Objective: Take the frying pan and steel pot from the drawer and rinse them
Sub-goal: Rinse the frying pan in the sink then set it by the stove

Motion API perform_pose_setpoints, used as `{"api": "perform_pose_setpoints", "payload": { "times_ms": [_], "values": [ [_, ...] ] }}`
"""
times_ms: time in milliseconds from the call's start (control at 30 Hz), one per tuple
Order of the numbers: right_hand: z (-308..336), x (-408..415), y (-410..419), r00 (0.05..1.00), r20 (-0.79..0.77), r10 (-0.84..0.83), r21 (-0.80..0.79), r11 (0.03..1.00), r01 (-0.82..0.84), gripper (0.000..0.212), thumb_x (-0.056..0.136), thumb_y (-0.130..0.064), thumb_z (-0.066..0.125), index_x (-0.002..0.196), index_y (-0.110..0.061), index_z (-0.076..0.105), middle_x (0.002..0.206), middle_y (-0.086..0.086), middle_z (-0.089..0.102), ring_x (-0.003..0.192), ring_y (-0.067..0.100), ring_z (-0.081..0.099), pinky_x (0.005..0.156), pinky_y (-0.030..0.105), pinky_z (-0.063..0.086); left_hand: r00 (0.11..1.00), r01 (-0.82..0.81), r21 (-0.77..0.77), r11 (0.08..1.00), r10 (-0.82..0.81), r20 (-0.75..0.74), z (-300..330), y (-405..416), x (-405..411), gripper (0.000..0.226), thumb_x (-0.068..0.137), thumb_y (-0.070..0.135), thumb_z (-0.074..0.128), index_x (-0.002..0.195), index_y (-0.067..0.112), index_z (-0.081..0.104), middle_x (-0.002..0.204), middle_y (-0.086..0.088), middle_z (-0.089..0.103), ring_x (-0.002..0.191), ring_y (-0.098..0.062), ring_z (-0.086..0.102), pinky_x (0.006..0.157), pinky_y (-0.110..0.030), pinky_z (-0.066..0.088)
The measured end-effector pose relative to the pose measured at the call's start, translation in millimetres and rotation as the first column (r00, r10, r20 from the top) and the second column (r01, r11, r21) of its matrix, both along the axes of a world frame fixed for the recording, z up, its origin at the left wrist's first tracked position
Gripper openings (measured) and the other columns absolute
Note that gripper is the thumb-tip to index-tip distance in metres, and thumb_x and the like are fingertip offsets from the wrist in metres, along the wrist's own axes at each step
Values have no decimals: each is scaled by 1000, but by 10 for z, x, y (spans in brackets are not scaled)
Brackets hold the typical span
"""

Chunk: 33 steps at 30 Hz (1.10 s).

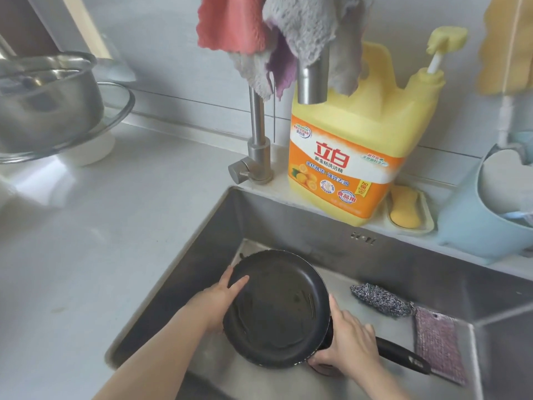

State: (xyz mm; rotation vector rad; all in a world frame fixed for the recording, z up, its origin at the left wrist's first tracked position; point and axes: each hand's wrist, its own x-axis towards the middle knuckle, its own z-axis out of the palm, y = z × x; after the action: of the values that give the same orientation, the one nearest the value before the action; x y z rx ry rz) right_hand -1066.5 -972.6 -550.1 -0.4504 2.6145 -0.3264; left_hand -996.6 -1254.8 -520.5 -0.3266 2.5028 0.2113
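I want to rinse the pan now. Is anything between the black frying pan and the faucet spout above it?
Nothing visible does. The black round frying pan sits below the steel faucet spout; the hanging cloths drape over the faucet, not under its opening.

Two bare forearms enter from the bottom of the frame and reach up toward its lower middle. The left hand [222, 298] sits left of centre, its arm running diagonally from the lower left corner; its thumb lies stretched forward and the remaining fingers are hidden from view, so the grip reads as a clasp between thumb and fingers. The right hand [350, 339] is lower right of centre, back of the hand facing up, fingers curled downward and the index finger extended upward along its side.
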Motion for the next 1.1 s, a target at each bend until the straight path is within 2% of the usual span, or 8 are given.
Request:
{"api": "perform_pose_setpoints", "payload": {
  "times_ms": [467, 600, 667, 733, 800, 833, 1000, 1100],
  "values": [
    [-112, 34, -32, 999, -27, 18, 69, 997, -16, 144, 47, -75, 74, 154, -27, -11, 131, -10, 46, 128, 12, 41, 94, 34, 29, 998, 67, -27, 997, -67, -6, -152, 21, -4, 113, 79, 11, 71, 150, 41, -11, 157, -3, -28, 132, -26, 43, 90, -30, 49],
    [-101, 25, -43, 1000, -23, 14, 45, 999, -13, 145, 48, -76, 71, 153, -26, -17, 134, -13, 42, 130, 9, 39, 93, 33, 30, 981, 77, 95, 992, -58, -185, 222, 73, -87, 105, 82, 24, 74, 153, 37, -2, 157, 11, -28, 143, -18, 26, 94, -26, 47],
    [-73, 24, -61, 1000, -29, 11, 36, 999, -10, 147, 46, -75, 70, 152, -25, -18, 137, -13, 39, 131, 8, 37, 92, 33, 31, 895, 111, 145, 983, -35, -445, 553, 99, -167, 91, 86, 39, 68, 154, 34, 8, 159, 15, -17, 147, -10, 13, 110, -30, 38],
    [-24, 29, -74, 998, -52, 29, 26, 999, -28, 147, 46, -74, 71, 153, -24, -17, 150, -12, 25, 137, 9, 29, 99, 35, 31, 678, 159, 119, 980, -21, -735, 857, 89, -273, 78, 88, 44, 63, 152, 26, 23, 161, 9, 0, 147, -12, 13, 117, -35, 28],
    [9, 28, -81, 995, -68, 71, 8, 997, -70, 143, 50, -71, 72, 153, -24, -16, 160, -12, 2, 145, 9, 14, 109, 36, 25, 506, 135, 82, 987, 2, -862, 1074, 42, -402, 71, 90, 39, 64, 150, 18, 31, 161, 1, 15, 147, -17, 18, 117, -35, 23],
    [11, 26, -81, 992, -69, 102, -1, 995, -103, 141, 52, -69, 72, 153, -24, -16, 161, -12, -8, 147, 9, 6, 113, 36, 22, 479, 108, 68, 992, 8, -878, 1146, 13, -470, 71, 90, 36, 64, 149, 16, 31, 160, -1, 18, 147, -18, 18, 116, -34, 21],
    [-37, 25, -59, 985, -59, 159, -39, 986, -162, 135, 53, -66, 68, 153, -26, -13, 158, -11, -26, 148, 4, -4, 117, 35, 19, 634, 107, -94, 990, -140, -761, 1298, -97, -732, 79, 94, 45, 53, 155, 21, 9, 160, 11, -4, 148, -9, -6, 121, -31, 5],
    [-57, 18, -43, 984, -60, 165, -49, 984, -168, 135, 51, -68, 65, 154, -24, -12, 153, -14, -34, 147, 1, 0, 115, 32, 20, 645, 135, -148, 980, -200, -737, 1326, -144, -786, 78, 96, 47, 48, 155, 23, 2, 156, 15, -13, 145, -4, -14, 117, -25, -6]
  ]
}}
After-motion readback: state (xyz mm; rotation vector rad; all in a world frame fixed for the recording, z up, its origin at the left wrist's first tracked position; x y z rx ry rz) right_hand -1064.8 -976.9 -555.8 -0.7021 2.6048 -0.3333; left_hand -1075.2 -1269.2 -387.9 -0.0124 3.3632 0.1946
